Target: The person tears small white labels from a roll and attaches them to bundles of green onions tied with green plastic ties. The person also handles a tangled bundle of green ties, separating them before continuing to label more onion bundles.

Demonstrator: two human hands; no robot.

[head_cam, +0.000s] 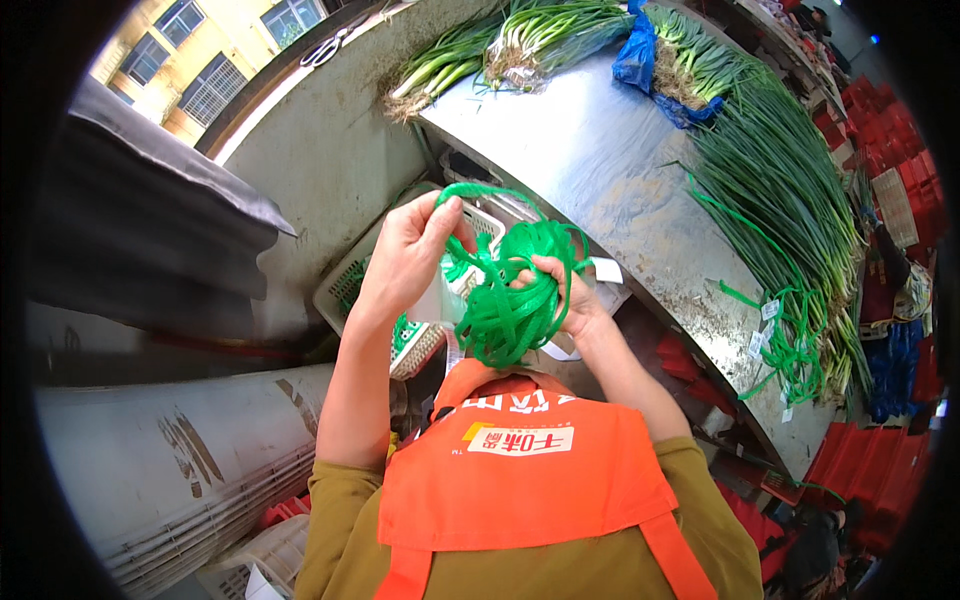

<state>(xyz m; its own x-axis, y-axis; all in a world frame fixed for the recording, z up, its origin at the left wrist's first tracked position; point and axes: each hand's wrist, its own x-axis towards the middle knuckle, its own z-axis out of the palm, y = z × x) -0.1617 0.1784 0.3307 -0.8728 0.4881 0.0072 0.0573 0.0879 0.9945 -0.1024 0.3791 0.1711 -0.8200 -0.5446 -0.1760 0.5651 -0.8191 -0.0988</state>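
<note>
Both my hands are raised in front of my orange apron. My right hand (564, 294) grips a thick tangle of green plastic mesh strips (506, 319). Between thumb and fingers, my left hand (420, 244) pinches one strand, which arches across to the bundle. A white tag (607, 270) shows beside my right hand. Beneath my hands, partly hidden, are pale plastic baskets (412, 360) with more green and white material inside.
A metal table (600, 161) curves around the right. On it lie bunches of green onions (780, 165), a blue plastic bag (636, 52) and tagged green strips (799, 345). Scissors (324, 51) rest on the ledge at upper left. Red crates (866, 465) stand at right.
</note>
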